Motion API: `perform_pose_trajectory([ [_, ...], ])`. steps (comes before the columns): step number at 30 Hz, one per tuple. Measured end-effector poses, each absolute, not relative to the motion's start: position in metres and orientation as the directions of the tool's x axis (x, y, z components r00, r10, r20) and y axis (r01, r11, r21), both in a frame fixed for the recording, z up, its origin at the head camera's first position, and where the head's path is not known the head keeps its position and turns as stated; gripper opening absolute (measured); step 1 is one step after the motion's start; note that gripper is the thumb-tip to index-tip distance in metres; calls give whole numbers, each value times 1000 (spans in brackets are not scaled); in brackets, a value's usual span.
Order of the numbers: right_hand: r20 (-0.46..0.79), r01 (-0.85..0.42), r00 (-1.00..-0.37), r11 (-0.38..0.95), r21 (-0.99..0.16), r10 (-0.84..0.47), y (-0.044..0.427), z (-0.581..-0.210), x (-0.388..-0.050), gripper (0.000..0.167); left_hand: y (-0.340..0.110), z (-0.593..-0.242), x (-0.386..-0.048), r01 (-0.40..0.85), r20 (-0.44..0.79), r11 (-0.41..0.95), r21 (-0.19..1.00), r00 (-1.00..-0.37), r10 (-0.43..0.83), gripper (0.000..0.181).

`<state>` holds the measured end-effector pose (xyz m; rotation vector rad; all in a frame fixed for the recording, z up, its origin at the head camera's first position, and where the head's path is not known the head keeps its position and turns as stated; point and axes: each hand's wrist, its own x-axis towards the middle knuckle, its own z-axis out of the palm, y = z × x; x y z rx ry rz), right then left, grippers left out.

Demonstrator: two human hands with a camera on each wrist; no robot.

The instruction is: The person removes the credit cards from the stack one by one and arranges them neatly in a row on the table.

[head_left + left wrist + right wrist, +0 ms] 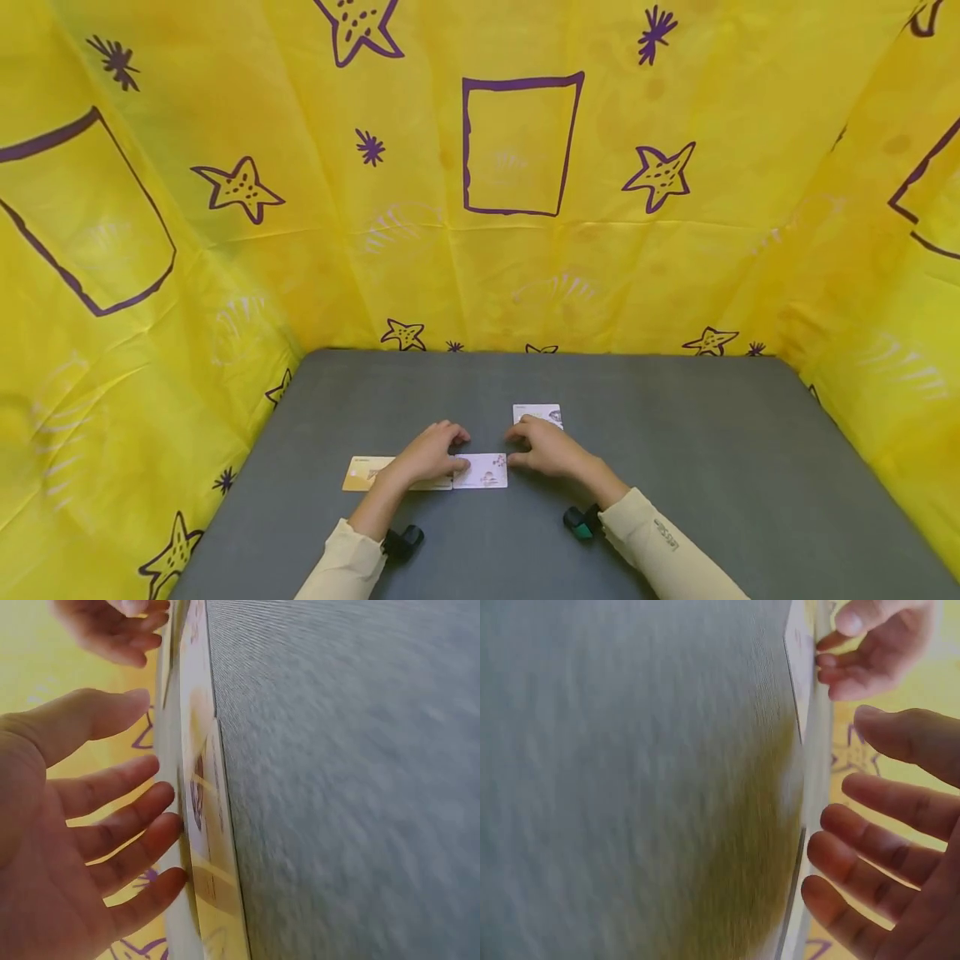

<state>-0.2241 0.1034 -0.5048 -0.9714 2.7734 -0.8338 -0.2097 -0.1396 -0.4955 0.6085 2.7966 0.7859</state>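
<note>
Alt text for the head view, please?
Left hand and right hand, over a gray table, are at opposite ends of a white card, a partly hidden yellow card to its left. Another white card lies beyond the right hand.

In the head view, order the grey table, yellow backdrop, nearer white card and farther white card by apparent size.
1. Yellow backdrop
2. Grey table
3. Nearer white card and farther white card: unranked; the right hand partly covers the farther one.
</note>
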Motion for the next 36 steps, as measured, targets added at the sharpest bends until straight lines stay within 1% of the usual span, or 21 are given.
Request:
perform_pose_trajectory([
  [7,128,-517,-836,687,-511,-534,121,-506,-237,29,-126,-498,-224,253,-71,770,586,-930,360,37],
  [13,132,-457,-873,697,-552,-469,134,-502,-246,26,-115,-497,-241,246,-68,765,595,-933,354,40],
  [18,126,-407,-902,718,-564,-413,142,-505,-254,30,-103,-500,-251,274,-50,753,599,-925,376,43],
  [25,101,-394,-906,728,-561,-412,148,-505,-260,37,-91,-506,-260,303,-28,750,588,-919,393,46],
  [36,68,-395,-904,761,-515,-422,156,-504,-268,45,-70,-503,-267,283,-61,743,606,-915,399,55],
])
